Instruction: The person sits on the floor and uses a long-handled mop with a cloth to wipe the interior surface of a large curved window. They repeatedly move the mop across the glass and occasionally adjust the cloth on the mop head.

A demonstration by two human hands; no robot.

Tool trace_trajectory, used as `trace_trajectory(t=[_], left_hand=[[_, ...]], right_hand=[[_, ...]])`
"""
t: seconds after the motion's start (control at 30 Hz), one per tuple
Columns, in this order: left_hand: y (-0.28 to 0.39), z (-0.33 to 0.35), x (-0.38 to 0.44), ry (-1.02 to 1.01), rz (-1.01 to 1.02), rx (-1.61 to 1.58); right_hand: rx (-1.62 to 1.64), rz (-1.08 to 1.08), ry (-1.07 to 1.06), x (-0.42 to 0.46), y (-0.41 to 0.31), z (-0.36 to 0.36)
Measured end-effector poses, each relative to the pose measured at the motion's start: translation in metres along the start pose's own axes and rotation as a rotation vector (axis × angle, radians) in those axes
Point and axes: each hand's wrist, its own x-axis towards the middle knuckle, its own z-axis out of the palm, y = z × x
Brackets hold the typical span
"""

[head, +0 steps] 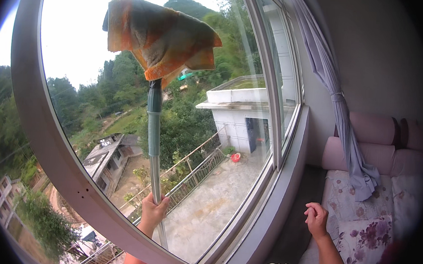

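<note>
Beyond the window glass, my left hand grips a metal pole near the bottom of the view. The pole stands almost upright, with a green plastic grip section towards its top. Over the pole's head hangs an orange and grey cloth, which hides the head itself. The cloth is near the upper part of the pane; whether it touches the glass, I cannot tell. My right hand is inside the room with curled fingers and nothing visible in it, above the flowered sofa cover.
The window's wide frame curves across the left and bottom. A window sill runs along the right, beside a tied grey curtain. A sofa with a flowered cushion stands at the right. Outside, a railing edges a concrete terrace.
</note>
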Motion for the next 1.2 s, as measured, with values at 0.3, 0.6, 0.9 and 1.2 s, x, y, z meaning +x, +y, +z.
trace_trajectory(t=[0.3, 0.6, 0.9, 1.2], left_hand=[[-0.093, 0.007, -0.091, -0.191, -0.214, 0.281], [-0.047, 0.052, 0.031, -0.227, -0.029, 0.312], [-0.025, 0.069, 0.016, -0.288, -0.239, 0.126], [-0.060, 0.010, -0.090, -0.367, -0.421, 0.257]], right_hand=[[0.000, -0.074, -0.114, 0.006, -0.024, 0.032], [-0.030, -0.056, -0.070, 0.001, -0.014, 0.032], [-0.046, -0.029, -0.083, 0.005, -0.011, 0.022], [0.000, -0.126, -0.165, 0.009, -0.021, 0.057]])
